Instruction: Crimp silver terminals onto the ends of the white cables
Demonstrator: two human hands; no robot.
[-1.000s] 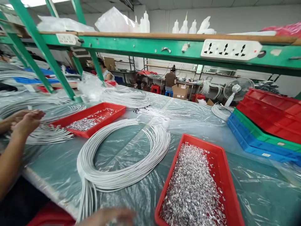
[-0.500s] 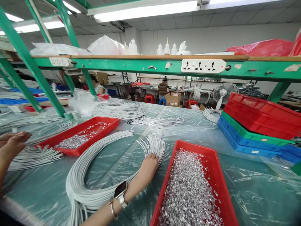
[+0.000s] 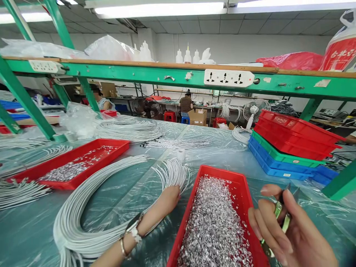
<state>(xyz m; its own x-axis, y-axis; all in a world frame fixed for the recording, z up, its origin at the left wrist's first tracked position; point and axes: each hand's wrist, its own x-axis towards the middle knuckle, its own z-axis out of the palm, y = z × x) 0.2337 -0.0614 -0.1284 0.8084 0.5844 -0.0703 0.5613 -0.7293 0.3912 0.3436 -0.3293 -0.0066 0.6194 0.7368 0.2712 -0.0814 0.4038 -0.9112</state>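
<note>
While the left hand [image 3: 168, 200] lies palm-down on the loop of white cables [image 3: 91, 207], its fingers rest over the cable ends next to the near red tray [image 3: 244, 193]; whether they are pinched on a strand cannot be told, as the fingertips are hidden under the hand. A watch [image 3: 133, 228] and a bracelet [image 3: 122, 247] sit on that wrist. Right hand [image 3: 289, 230] is raised at lower right, just beside the near tray's right wall, fingers [image 3: 267, 222] curled and clamped on a small tool with yellow-green handles [image 3: 280, 218]; tool tip is blurred.

Near red tray holds a thick heap of small silver metal pieces [image 3: 214, 226], filling most of its floor. Far red tray [image 3: 111, 152], left of centre, holds a thinner scatter of the same silver bits [image 3: 63, 171], mostly at its near end. The cable loop lies on the plastic-covered worktop [image 3: 222, 155] between the two trays. More white cable bundles [image 3: 130, 129] lie farther back and at the left edge. A small white tape roll [image 3: 181, 154] stands just behind the cable ends.

On the right stands a stack of trays [image 3: 289, 144]: red on top, green, then blue; their contents not visible. Green shelf frame [image 3: 155, 72] carries a white power strip [image 3: 228, 78] and white bottles [image 3: 187, 55] on top. A person [image 3: 185, 104] sits at a far bench, back turned.
</note>
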